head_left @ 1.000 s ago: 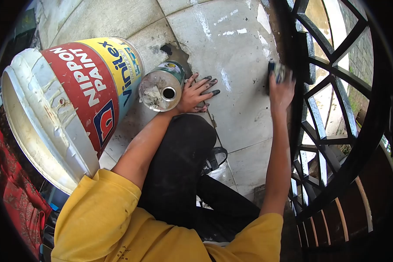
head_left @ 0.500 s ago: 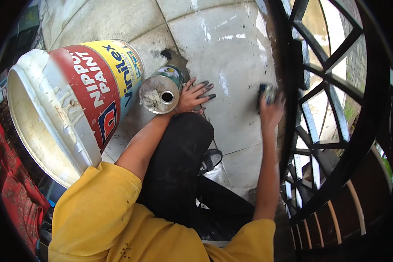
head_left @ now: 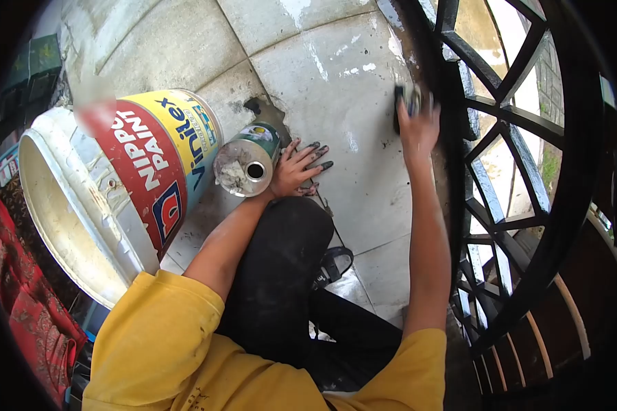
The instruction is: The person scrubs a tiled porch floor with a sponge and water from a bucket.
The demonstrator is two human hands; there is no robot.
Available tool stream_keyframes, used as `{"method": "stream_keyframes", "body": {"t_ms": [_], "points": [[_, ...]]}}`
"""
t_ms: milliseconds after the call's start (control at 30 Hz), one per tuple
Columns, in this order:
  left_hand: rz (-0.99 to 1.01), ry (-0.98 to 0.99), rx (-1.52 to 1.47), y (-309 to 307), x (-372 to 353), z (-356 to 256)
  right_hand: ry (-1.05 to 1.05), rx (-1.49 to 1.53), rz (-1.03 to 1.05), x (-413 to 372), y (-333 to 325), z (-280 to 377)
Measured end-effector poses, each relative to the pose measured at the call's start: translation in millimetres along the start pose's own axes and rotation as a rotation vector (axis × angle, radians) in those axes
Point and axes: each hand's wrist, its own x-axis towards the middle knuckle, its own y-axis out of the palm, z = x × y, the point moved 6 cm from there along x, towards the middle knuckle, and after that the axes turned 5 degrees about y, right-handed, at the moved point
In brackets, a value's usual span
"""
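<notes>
My left hand (head_left: 300, 169) lies on the tiled floor (head_left: 349, 130) with its fingers spread. Dark stains mark its fingertips. Right beside it is a dirty green can (head_left: 260, 137) with a round dark opening in its end. Further right, my right hand (head_left: 419, 127) is closed round a small dark object (head_left: 398, 109) at the floor's right edge, close to the black metal lattice. Motion blurs this hand, and the object cannot be made out clearly.
A big paint bucket (head_left: 140, 164) lies on its side at the left. Red patterned cloth (head_left: 31, 288) is at the far left. The black lattice (head_left: 521, 127) runs down the right side. A dark sandal (head_left: 336, 266) shows beside my knee.
My right hand has moved forward along the floor's edge with the dark object. My left hand stays spread beside the can. The whole view has shifted slightly.
</notes>
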Motion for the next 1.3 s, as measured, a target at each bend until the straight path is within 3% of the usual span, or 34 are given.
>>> {"method": "stream_keyframes", "body": {"t_ms": [33,167,267,400,500,567,667,700,767,800,900,1033,1133,1200,1300], "points": [[-0.019,0.009,0.005,-0.3,0.4,-2.9,-0.052,-0.038,-0.054,-32.5,-8.5,-21.7],[-0.045,-0.023,-0.019,1.5,-0.9,-6.2,-0.003,0.020,0.154,-140.7,-46.9,-88.4],[-0.041,-0.025,-0.004,2.8,-3.2,-4.4,0.024,0.100,0.167,-135.8,-43.9,-66.6],[-0.046,-0.010,0.030,2.8,-2.1,-7.4,-0.260,0.158,-0.003,-34.2,10.2,32.0],[-0.067,-0.018,0.047,1.8,0.4,-4.6,-0.132,-0.031,0.184,55.0,43.7,108.7],[-0.065,-0.004,0.008,7.2,-4.7,-2.5,-0.200,-0.002,-0.004,84.1,55.2,131.2],[-0.078,0.000,0.007,6.4,-7.0,-5.7,-0.234,0.031,0.126,50.3,55.7,95.0],[-0.078,0.008,0.037,3.2,-2.5,-4.6,-0.245,0.089,0.027,23.4,33.1,81.2],[-0.110,0.010,0.042,0.2,-2.8,-5.0,-0.166,0.093,0.140,-30.9,12.7,45.2],[-0.102,0.004,0.024,-0.4,-2.1,-4.5,-0.219,0.079,0.091,-52.8,6.3,34.3],[-0.106,0.017,0.029,-0.2,-2.3,-6.5,-0.192,0.119,0.224,-37.5,0.3,53.5],[-0.087,0.004,0.012,1.0,0.6,-2.9,-0.128,-0.018,0.130,57.1,39.9,103.0],[-0.071,0.007,0.004,1.2,-7.5,-4.1,-0.093,-0.032,0.213,57.2,40.0,103.8],[-0.082,0.005,-0.014,3.4,-4.8,-2.6,-0.125,-0.010,0.181,5.9,15.4,90.0],[-0.058,-0.022,-0.020,8.3,-5.1,-0.7,-0.042,-0.009,0.318,-40.7,5.6,72.5]]}}
